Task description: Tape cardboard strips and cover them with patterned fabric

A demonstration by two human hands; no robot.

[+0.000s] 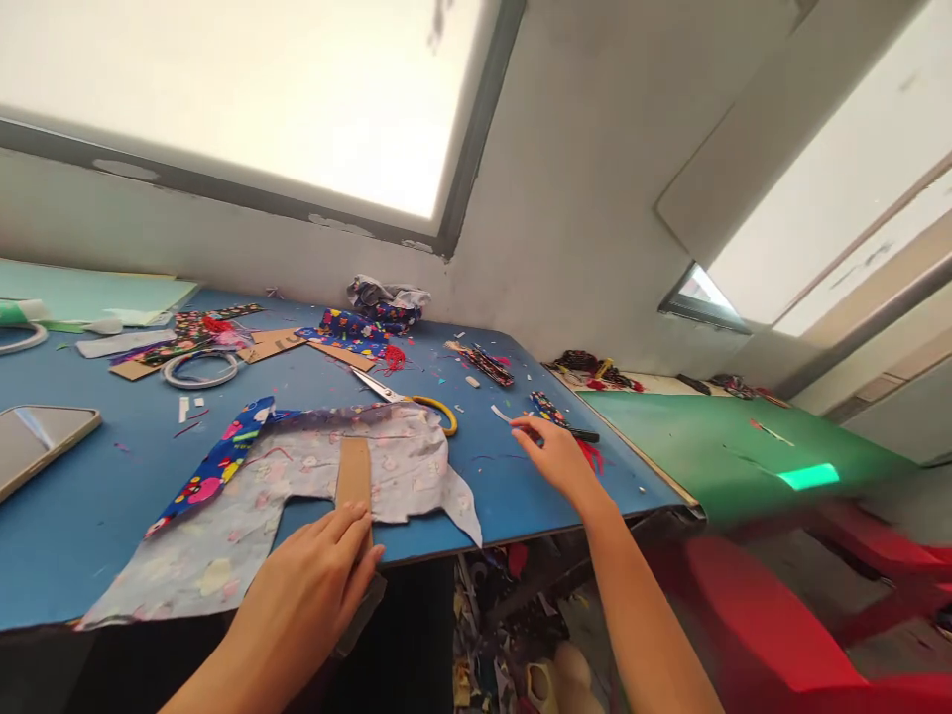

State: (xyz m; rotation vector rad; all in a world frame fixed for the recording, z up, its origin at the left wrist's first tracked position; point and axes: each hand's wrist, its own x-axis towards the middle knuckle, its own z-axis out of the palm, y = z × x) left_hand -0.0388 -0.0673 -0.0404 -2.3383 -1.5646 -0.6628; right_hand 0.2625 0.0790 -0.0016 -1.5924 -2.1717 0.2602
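Observation:
My left hand (pixel 316 560) is at the table's front edge, fingers closed over the lower end of a brown cardboard strip (pixel 354 471). That strip lies upright across a piece of printed fabric (pixel 406 456), pale wrong side up, with a folded blue flowered edge on its left. Over the table to the right, my right hand (pixel 554 456) pinches a thin white sliver (pixel 501 413) between thumb and fingertips; I cannot make out its material. Scissors with yellow handles (pixel 431 405) lie just behind the fabric, partly covered by it.
On the blue table (pixel 66 476) are a phone (pixel 45 441), a white tape roll (pixel 200 369), cardboard pieces (pixel 275 343) and a crumpled fabric bundle (pixel 387 302). A green table (pixel 669 436) adjoins at right. Red stools (pixel 766 605) stand below, and scraps (pixel 513 635) lie underneath.

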